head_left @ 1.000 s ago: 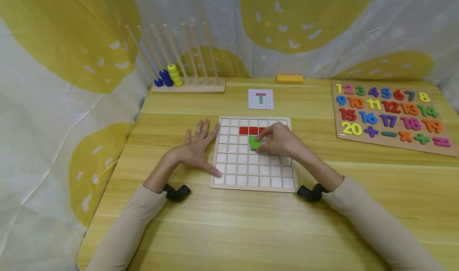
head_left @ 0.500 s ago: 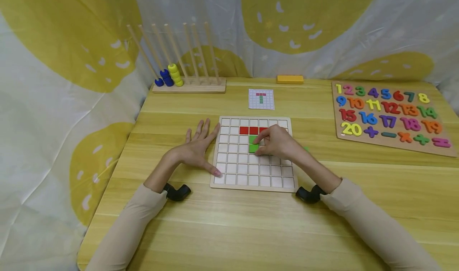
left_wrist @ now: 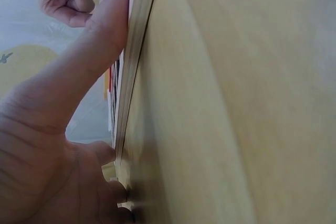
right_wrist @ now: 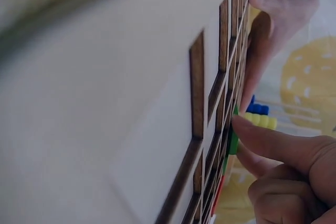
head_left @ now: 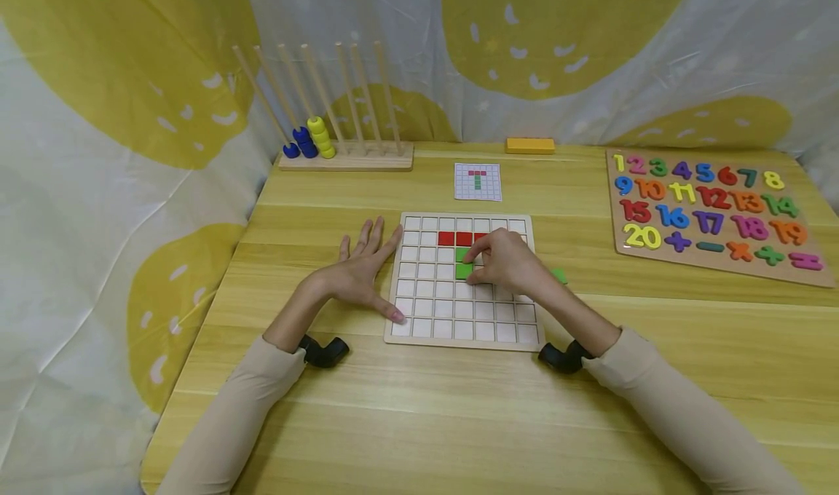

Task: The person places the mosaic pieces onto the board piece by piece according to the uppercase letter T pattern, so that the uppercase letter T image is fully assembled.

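Observation:
A wooden grid board (head_left: 422, 309) with white square cells lies flat on the table. My left hand (head_left: 357, 273) is spread at the board's left side, its thumb on the lower left corner and its index fingertip by the upper left edge. Over the board, my right hand (head_left: 507, 263) pinches a green square tile (head_left: 463, 271) between thumb and index finger; the right wrist view shows that green tile (right_wrist: 233, 139) at the fingertips. Directly above it sits another green tile (head_left: 462, 254), beneath a row of red tiles (head_left: 464, 239) partly hidden by the hand.
Behind the board lies a pattern card (head_left: 478, 182) with a red and green T. A loose green tile (head_left: 560, 275) lies right of the board, partly behind the forearm. Further out are a bead stand (head_left: 347, 161), a yellow block (head_left: 529, 145) and a number board (head_left: 714, 207).
The green tile in my right hand was tilted over the grid and now lies level in its cell. A loose green tile has come into sight beside the right wrist. My left hand stays put.

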`<state>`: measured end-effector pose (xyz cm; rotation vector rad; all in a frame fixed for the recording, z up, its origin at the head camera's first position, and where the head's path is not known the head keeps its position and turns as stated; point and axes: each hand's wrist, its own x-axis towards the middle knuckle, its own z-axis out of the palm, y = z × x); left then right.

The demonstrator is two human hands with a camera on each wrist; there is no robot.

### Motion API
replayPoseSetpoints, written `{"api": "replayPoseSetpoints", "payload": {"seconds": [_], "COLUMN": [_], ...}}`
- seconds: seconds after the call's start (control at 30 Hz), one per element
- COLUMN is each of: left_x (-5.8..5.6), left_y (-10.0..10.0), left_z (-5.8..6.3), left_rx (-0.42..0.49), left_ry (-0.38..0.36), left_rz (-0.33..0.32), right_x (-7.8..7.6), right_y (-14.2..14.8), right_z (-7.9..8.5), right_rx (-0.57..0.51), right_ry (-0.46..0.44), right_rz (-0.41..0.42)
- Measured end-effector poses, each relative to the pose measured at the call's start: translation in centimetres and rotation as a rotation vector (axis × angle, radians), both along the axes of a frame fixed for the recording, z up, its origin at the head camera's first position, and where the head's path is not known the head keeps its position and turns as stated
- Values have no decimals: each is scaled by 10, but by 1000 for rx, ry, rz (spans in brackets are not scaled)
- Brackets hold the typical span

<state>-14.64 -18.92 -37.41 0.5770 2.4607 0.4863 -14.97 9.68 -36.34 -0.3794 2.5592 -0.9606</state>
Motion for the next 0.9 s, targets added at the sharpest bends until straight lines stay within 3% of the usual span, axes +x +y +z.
{"api": "replayPoseSetpoints", "payload": {"seconds": [0.33, 0.9], "left_x": [-1, 0], "left_y": [0, 0], "left_z": [-1, -1], "left_rx": [14, 11], "left_ry": [0, -3], "left_rz": [-1, -5], "right_x": [-1, -1], "right_y": [2, 9], "right_z": [-4, -8], "right_rx": [-25, -106], "right_ry": [20, -25], "right_rz": [-16, -34]}}
